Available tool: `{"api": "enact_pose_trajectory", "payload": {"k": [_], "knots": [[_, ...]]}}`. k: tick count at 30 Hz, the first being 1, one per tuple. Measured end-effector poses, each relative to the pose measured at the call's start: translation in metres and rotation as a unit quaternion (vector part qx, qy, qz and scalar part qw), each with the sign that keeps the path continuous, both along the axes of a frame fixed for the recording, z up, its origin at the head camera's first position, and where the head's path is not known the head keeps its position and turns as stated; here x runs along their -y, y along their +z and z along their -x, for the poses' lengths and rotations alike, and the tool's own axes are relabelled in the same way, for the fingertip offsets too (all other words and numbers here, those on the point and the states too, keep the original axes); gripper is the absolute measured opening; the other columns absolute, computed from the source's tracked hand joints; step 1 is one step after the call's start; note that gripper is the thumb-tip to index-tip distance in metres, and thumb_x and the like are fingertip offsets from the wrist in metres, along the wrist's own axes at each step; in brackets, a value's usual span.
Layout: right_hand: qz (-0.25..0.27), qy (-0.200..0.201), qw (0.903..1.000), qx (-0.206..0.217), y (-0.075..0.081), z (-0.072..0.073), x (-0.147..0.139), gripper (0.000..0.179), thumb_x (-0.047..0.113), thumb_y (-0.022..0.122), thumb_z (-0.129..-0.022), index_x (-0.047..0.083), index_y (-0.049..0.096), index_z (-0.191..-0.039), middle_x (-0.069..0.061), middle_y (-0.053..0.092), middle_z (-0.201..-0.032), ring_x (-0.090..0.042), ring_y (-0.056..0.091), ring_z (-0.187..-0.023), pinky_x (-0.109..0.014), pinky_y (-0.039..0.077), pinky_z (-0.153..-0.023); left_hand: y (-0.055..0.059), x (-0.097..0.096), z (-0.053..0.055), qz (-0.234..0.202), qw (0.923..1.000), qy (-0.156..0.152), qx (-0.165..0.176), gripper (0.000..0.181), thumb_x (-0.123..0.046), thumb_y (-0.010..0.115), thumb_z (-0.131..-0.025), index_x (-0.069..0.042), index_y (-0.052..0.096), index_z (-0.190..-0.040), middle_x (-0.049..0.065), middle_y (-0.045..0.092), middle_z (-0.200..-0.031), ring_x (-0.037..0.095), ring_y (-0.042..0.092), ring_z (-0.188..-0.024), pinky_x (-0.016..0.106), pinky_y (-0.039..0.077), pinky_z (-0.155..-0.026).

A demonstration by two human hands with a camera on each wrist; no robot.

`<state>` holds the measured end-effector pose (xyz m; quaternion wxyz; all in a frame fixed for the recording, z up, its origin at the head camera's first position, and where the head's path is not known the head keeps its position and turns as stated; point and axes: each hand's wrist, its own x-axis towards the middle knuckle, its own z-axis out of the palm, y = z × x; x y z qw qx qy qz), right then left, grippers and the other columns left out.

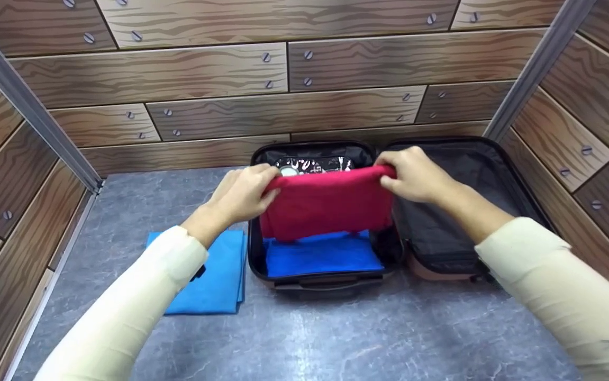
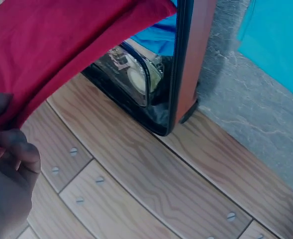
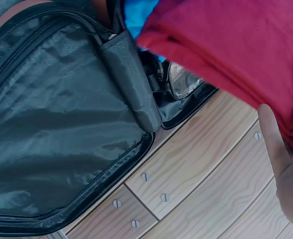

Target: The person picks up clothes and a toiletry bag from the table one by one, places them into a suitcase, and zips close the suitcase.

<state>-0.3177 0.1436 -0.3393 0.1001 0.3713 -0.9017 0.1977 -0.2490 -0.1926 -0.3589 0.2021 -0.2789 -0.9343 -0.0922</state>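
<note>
A folded red cloth (image 1: 330,203) hangs between my two hands over the open suitcase (image 1: 328,280). My left hand (image 1: 243,193) pinches its upper left corner, thumb toward me. At the upper right corner my right hand (image 1: 415,174) grips the cloth between thumb and fingers. Below the red cloth's lower edge, a folded blue cloth (image 1: 323,256) lies in the near part of the suitcase. Behind it, at the far end of the case, a clear pouch with black trim (image 1: 317,164) shows partly; the left wrist view shows small items inside this pouch (image 2: 136,74).
The suitcase's dark-lined lid (image 1: 457,196) lies opened out to the right. Left of the case, a folded light blue cloth (image 1: 214,275) rests on the grey marbled surface (image 1: 304,338), partly behind my left sleeve. Wood-patterned panels (image 1: 230,69) stand at the back and both sides.
</note>
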Motion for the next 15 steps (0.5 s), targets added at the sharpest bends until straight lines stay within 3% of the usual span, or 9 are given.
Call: {"api": "enact_pose_trajectory", "payload": {"k": [4, 7, 11, 15], "knots": [[0.007, -0.020, 0.9997, 0.008, 0.001, 0.017, 0.007, 0.020, 0.004, 0.064, -0.081, 0.000, 0.071, -0.098, -0.014, 0.073, -0.085, -0.028, 0.062, -0.072, -0.042, 0.049, -0.068, 0.001, 0.001, 0.018, 0.000, 0.9995, 0.031, -0.005, 0.012, -0.017, 0.064, -0.092, -0.008, 0.065, -0.100, 0.008, 0.067, -0.088, 0.030, 0.067, -0.073, 0.046, 0.054, -0.060], [0.020, -0.030, 0.9993, 0.000, 0.003, 0.029, 0.014, 0.022, 0.002, 0.062, -0.081, -0.003, 0.070, -0.100, -0.018, 0.073, -0.089, -0.031, 0.064, -0.076, -0.046, 0.051, -0.071, 0.003, 0.002, 0.031, -0.005, 0.9981, 0.056, -0.027, 0.011, -0.017, 0.065, -0.092, -0.008, 0.066, -0.098, 0.008, 0.068, -0.087, 0.035, 0.067, -0.071, 0.049, 0.053, -0.056], [0.037, -0.045, 0.9981, -0.018, 0.008, 0.044, 0.026, 0.023, 0.001, 0.062, -0.082, -0.004, 0.069, -0.103, -0.021, 0.073, -0.094, -0.035, 0.065, -0.082, -0.050, 0.051, -0.078, 0.005, 0.005, 0.047, -0.025, 0.9908, 0.099, -0.089, 0.010, -0.017, 0.067, -0.090, -0.010, 0.068, -0.098, 0.008, 0.068, -0.087, 0.040, 0.067, -0.065, 0.052, 0.050, -0.051], [0.067, -0.067, 0.9949, -0.034, 0.013, 0.055, 0.037, 0.024, 0.001, 0.061, -0.084, -0.005, 0.067, -0.106, -0.023, 0.072, -0.101, -0.038, 0.067, -0.092, -0.051, 0.050, -0.086, 0.005, 0.004, 0.062, -0.073, 0.9742, 0.139, -0.162, 0.012, -0.016, 0.069, -0.089, -0.012, 0.071, -0.100, 0.005, 0.070, -0.090, 0.041, 0.066, -0.062, 0.051, 0.048, -0.048]]}}
